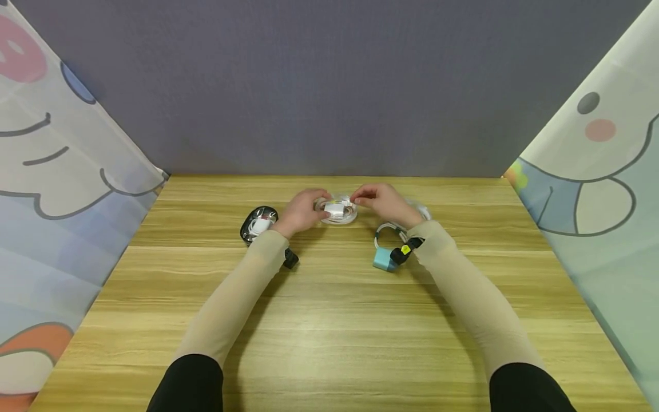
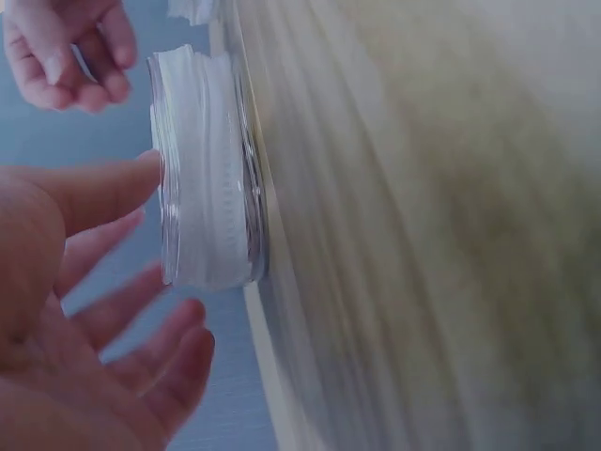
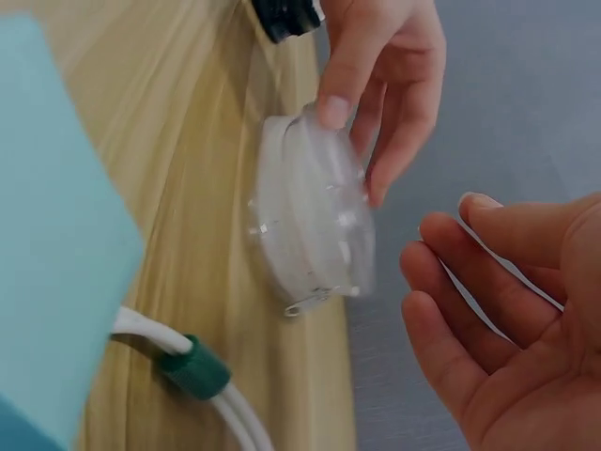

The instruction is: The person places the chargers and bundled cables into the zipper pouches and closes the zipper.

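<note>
A small round clear case (image 1: 337,210) with a white zipper band and a white item inside sits near the table's back edge. My left hand (image 1: 300,213) grips its left side, thumb on the near face and fingers beyond; in the right wrist view, the left hand (image 3: 387,89) has its thumb pressed on the clear cover. The zipper pull (image 3: 305,306) hangs at the case's right end. Close to that end, my right hand (image 1: 387,203) hovers with loosely bent fingers. A gap shows between the right hand (image 3: 516,310) and the case in the right wrist view.
Left of the left hand lies a black-rimmed clear case (image 1: 250,232) with a white item inside. A light blue charger block (image 1: 383,259) with a white cable (image 1: 383,229) lies below the right wrist. Another clear item (image 1: 424,211) is partly hidden behind that wrist. A grey panel (image 1: 334,103) borders the table's back.
</note>
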Action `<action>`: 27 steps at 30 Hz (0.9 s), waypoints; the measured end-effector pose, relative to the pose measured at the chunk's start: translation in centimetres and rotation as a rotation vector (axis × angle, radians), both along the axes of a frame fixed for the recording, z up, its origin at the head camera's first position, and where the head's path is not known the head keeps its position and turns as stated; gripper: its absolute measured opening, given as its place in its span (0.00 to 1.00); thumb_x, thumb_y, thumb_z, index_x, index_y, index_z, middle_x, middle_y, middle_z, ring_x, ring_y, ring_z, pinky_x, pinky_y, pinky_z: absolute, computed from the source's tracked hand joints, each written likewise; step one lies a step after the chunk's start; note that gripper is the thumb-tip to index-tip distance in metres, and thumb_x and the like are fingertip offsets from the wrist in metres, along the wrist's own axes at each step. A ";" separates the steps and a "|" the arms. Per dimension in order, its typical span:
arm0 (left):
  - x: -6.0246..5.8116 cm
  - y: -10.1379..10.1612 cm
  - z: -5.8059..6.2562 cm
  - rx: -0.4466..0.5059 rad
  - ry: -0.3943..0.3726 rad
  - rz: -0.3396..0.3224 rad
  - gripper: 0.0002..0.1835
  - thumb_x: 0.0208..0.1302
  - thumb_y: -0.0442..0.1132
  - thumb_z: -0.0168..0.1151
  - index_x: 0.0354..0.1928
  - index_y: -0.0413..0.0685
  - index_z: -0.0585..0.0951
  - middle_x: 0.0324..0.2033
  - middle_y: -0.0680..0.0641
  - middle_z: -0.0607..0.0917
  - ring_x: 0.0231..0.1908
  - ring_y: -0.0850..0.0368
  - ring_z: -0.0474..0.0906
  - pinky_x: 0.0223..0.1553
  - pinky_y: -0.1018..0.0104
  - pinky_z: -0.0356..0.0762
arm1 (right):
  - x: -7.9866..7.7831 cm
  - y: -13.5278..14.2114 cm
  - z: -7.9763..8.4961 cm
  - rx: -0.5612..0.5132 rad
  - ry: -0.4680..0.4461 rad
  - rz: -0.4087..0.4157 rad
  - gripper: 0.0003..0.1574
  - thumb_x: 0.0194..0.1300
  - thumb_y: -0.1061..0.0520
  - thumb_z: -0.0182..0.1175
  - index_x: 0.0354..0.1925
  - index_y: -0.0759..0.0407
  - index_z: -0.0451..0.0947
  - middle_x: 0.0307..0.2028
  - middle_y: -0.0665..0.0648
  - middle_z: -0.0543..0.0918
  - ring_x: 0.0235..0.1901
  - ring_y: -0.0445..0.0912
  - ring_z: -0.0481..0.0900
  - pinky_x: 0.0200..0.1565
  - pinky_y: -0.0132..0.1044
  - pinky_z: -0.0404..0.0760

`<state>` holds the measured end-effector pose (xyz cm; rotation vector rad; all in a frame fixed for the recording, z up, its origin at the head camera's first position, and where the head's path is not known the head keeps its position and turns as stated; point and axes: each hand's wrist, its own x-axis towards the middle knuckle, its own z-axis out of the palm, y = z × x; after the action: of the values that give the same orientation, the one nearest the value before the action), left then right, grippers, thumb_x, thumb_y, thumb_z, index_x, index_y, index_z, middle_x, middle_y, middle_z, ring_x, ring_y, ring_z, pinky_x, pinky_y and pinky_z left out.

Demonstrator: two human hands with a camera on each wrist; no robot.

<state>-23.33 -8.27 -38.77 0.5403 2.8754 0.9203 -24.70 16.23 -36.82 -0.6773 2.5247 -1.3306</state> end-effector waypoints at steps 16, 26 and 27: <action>0.7 -0.7 0.1 -0.053 -0.077 -0.131 0.23 0.68 0.40 0.65 0.64 0.48 0.78 0.73 0.52 0.66 0.62 0.51 0.72 0.64 0.55 0.65 | 5.4 1.8 1.0 0.020 0.029 0.116 0.15 0.75 0.56 0.56 0.52 0.63 0.83 0.46 0.59 0.86 0.47 0.59 0.81 0.46 0.43 0.79; 2.1 -1.8 0.4 -0.067 -0.062 -0.158 0.22 0.68 0.44 0.65 0.62 0.49 0.81 0.71 0.52 0.69 0.70 0.49 0.63 0.67 0.52 0.62 | 9.9 1.5 -0.3 -0.009 0.062 0.256 0.11 0.73 0.61 0.57 0.47 0.61 0.85 0.43 0.54 0.87 0.41 0.49 0.83 0.41 0.36 0.80; 2.3 -1.9 0.3 -0.071 -0.063 -0.159 0.22 0.68 0.44 0.65 0.62 0.50 0.81 0.71 0.52 0.69 0.69 0.48 0.64 0.66 0.51 0.64 | 10.4 1.4 -0.5 -0.009 0.060 0.272 0.11 0.73 0.61 0.57 0.47 0.61 0.85 0.43 0.54 0.87 0.41 0.49 0.83 0.42 0.36 0.81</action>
<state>-21.02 -10.17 -38.46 0.7080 2.7498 0.7939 -14.34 17.63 -37.31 -1.0341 2.3659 -1.2430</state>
